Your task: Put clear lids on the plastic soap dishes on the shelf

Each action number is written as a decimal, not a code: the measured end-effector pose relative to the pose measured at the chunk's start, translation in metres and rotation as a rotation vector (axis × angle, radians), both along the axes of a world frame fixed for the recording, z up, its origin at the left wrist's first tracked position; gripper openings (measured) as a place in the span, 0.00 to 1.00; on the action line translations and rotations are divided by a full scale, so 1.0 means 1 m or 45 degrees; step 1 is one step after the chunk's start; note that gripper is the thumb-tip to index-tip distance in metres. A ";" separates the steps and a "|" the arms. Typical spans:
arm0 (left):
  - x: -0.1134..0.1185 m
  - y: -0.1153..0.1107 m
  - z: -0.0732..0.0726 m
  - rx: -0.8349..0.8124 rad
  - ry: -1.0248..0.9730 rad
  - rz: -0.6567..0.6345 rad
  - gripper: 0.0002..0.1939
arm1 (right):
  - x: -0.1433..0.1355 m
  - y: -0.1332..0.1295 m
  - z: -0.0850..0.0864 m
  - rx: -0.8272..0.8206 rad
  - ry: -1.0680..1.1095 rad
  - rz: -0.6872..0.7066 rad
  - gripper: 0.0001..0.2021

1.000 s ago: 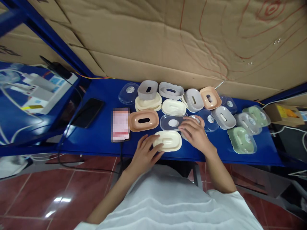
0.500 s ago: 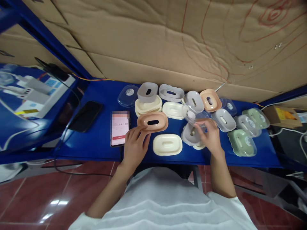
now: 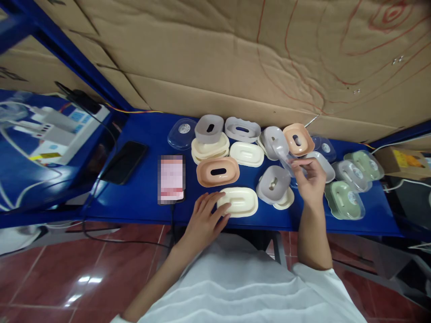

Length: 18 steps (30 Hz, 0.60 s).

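Note:
My right hand (image 3: 310,183) pinches a clear plastic lid (image 3: 284,158), tilted above the right-hand group of parts. Below and left of it lies a grey soap dish piece (image 3: 273,185) with a slot, partly over a cream piece (image 3: 285,200). The fingers of my left hand (image 3: 206,219) are spread, their tips at the left end of a cream oval soap dish tray (image 3: 240,202) with a raised bar. Just behind that tray is a peach slotted piece (image 3: 218,172), with nothing touching it.
Cream stacked pieces (image 3: 209,150), grey slotted pieces (image 3: 242,129) and another peach piece (image 3: 299,139) line the back. Green lidded dishes (image 3: 344,201) stand at the right. A lit phone (image 3: 171,179), a dark phone (image 3: 124,162) and a power strip (image 3: 76,128) are leftward.
My left hand has left the peach piece and come forward to the cream tray. The right hand has moved right with the clear lid, uncovering the grey slotted piece.

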State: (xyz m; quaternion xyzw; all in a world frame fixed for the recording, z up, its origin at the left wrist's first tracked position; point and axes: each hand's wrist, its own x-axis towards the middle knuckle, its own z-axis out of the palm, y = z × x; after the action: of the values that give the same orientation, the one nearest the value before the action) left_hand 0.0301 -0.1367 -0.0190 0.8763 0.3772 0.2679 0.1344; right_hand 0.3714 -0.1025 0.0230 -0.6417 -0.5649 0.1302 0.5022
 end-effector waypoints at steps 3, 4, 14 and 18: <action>0.000 0.002 -0.007 -0.037 0.020 -0.044 0.11 | -0.001 -0.001 0.000 -0.030 -0.297 -0.021 0.07; 0.000 0.003 -0.008 -0.043 0.013 -0.056 0.11 | -0.001 0.000 -0.001 -0.049 -0.358 -0.008 0.06; -0.003 0.011 -0.019 -0.093 -0.074 -0.142 0.09 | 0.032 0.030 -0.010 -0.114 0.194 0.080 0.12; -0.005 0.012 -0.022 -0.107 -0.102 -0.134 0.08 | 0.045 0.038 -0.003 0.050 0.138 -0.107 0.12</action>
State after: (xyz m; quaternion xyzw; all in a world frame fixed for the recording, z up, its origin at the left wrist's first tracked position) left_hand 0.0252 -0.1249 -0.0415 0.8771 0.3359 0.2791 0.1999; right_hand 0.4168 -0.0643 0.0195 -0.6469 -0.5119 0.1324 0.5496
